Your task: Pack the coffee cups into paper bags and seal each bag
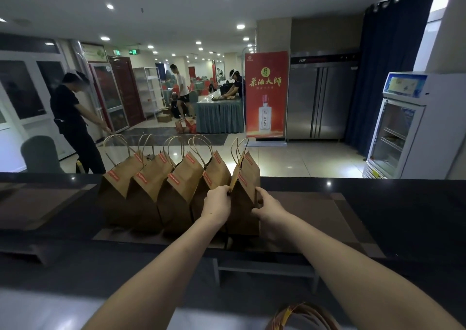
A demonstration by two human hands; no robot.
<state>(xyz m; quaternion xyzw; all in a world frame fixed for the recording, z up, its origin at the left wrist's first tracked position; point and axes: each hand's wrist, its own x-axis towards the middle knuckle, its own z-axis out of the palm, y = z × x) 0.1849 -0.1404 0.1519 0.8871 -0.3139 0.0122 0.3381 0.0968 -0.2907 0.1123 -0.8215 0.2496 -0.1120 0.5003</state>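
I see the rightmost paper bag (242,207) standing on the dark counter (383,203). Left hand (218,201) pinches its left edge and right hand (267,205) grips its right side, fingertips hidden behind. Contents unseen.

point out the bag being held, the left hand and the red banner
held paper bag (245,191): head view, brown face between the two hands
left hand (217,201): head view, back of the hand
red banner (266,95): head view, middle of the printed panel
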